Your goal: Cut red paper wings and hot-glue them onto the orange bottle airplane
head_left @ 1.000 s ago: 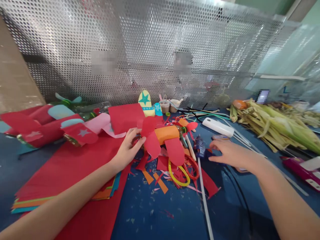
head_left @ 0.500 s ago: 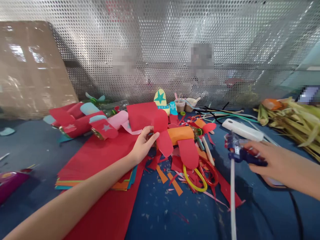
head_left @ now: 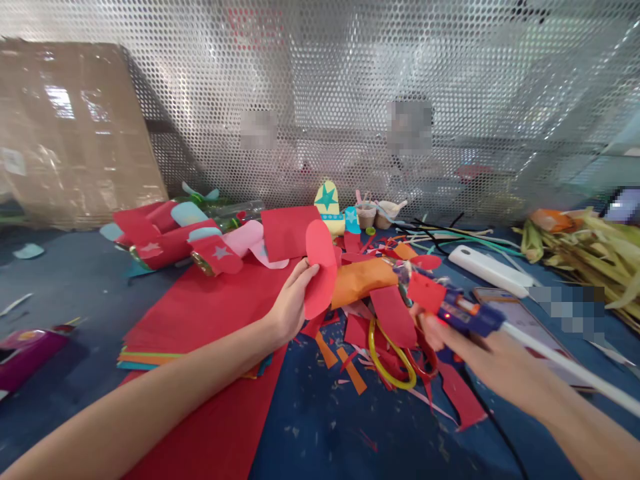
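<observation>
My left hand pinches the end of a bottle plane at a red paper oval. The plane's body is a small bottle wrapped in orange paper, lying sideways, with a red paper wing hanging from it. In my right hand is a blue hot glue gun with a small red light lit. Its nozzle end points left, close to the bottle's neck; whether they touch I cannot tell. A long white glue stick sticks out of its back.
Yellow-handled scissors lie among paper scraps. A stack of red paper is on the left, with several red bottle planes behind. A phone, a white tool and corn husks are on the right. A perforated metal screen stands behind.
My right hand has brought the glue gun left and turned it from pointing away to pointing at the bottle's neck. The plane has turned slightly in my left hand.
</observation>
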`<state>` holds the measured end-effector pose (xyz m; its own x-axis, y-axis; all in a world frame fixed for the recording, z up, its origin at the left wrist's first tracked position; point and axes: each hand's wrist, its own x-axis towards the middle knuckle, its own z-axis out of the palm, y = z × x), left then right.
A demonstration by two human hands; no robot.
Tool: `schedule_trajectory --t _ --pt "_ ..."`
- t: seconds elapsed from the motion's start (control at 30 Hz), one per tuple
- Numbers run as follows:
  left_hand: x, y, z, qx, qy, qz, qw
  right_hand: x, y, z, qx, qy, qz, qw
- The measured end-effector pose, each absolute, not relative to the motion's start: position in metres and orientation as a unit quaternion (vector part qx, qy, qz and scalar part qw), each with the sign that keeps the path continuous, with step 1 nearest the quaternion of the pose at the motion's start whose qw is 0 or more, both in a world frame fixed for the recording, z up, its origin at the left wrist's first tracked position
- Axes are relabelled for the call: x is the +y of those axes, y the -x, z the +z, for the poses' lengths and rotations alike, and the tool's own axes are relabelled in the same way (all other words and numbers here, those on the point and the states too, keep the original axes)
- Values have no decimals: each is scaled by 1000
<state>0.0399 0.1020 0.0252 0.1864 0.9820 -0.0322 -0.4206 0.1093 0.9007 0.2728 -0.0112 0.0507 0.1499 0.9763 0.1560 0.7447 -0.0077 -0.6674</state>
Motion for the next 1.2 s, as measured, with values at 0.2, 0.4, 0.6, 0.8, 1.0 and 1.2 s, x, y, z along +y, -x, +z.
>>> schedule_trajectory --t 0.2,0.4,0.6,0.8,1.0,1.2 --pt "92 -44 26 341 -361 509 703 -18 -238 46 -638 626 277 352" --pt "89 -44 31 319 -358 522 706 -22 -246 31 -611 652 306 327" --pt "87 -43 33 297 -398 505 706 -27 -241 39 -548 647 406 340" --pt "90 -43 26 287 -416 499 704 -34 -228 43 -545 688 338 341" --pt "91 -43 22 300 -410 509 695 -36 -235 38 -569 688 310 327" --pt "91 -43 23 310 -406 497 702 -34 -240 30 -622 672 299 270"
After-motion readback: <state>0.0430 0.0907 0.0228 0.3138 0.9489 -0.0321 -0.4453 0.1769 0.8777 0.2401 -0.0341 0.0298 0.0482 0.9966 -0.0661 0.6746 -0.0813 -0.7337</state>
